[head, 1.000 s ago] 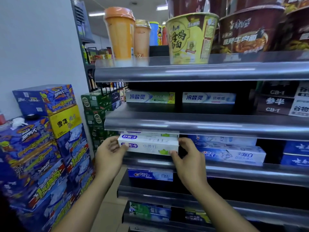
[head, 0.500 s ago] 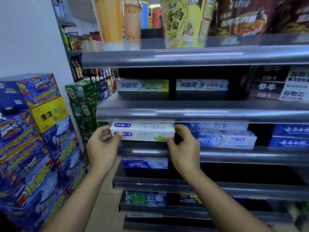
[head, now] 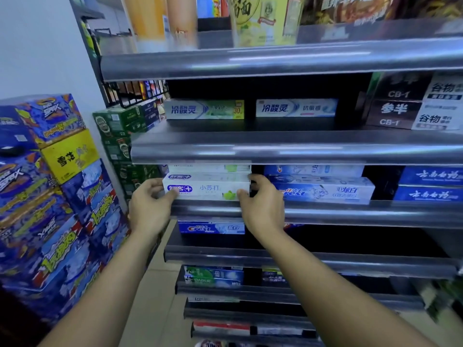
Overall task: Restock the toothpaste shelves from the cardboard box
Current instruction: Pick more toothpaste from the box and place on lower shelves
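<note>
- Since a second ago: the white toothpaste box (head: 206, 189), then tilted, now lies level at the front of the middle shelf (head: 350, 212).
- Left hand (head: 150, 209) pinches the box's left end, thumb on the front face.
- Right hand (head: 264, 206) pinches the right end.
- The blue Crest box (head: 323, 192) is just beside it, on the right.

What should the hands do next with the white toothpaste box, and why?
Probably nudge it straight back until it sits square. The left hand and right hand each pinch an end of the white toothpaste box, which sits right at the shelf lip beside the Crest box.
</note>
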A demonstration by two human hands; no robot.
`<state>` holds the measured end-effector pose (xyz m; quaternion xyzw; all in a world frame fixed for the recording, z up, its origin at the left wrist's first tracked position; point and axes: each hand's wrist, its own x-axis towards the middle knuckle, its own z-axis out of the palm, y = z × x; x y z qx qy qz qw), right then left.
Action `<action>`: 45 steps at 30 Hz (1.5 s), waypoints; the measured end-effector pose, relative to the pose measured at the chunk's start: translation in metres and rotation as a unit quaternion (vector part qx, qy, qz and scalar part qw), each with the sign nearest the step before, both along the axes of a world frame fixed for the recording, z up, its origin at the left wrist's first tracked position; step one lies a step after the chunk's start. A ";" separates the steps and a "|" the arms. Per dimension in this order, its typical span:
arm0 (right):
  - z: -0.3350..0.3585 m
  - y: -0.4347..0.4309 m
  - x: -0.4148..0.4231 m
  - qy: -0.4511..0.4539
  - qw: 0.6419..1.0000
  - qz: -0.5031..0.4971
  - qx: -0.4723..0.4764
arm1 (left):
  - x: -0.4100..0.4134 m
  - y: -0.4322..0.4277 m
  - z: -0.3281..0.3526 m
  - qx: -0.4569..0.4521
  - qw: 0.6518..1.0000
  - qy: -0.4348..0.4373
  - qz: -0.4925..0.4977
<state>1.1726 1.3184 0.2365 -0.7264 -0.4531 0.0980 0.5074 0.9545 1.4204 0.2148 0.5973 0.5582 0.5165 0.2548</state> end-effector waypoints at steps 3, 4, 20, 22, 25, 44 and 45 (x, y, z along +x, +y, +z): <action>-0.001 -0.009 0.003 0.011 0.999 0.029 0.026 | 0.000 -0.006 -0.003 0.007 1.000 -0.002 0.015; -0.002 -0.017 0.006 0.013 0.998 0.038 0.047 | -0.001 -0.012 -0.005 0.018 0.999 -0.010 0.032; -0.328 -0.225 0.203 0.111 0.962 0.137 -0.208 | 0.133 -0.307 -0.357 -0.246 0.969 0.004 0.029; -0.389 -0.244 0.216 0.129 0.941 0.133 -0.285 | 0.152 -0.341 -0.414 -0.324 0.945 0.037 -0.007; -0.483 -0.271 0.227 0.156 0.905 0.110 -0.381 | 0.180 -0.378 -0.497 -0.449 0.887 0.095 -0.054; -0.819 -0.342 0.223 0.298 0.819 0.050 -0.488 | 0.282 -0.362 -0.961 -0.571 0.691 0.379 -0.231; -0.822 -0.346 0.225 0.296 0.821 0.051 -0.486 | 0.284 -0.360 -0.970 -0.571 0.692 0.381 -0.224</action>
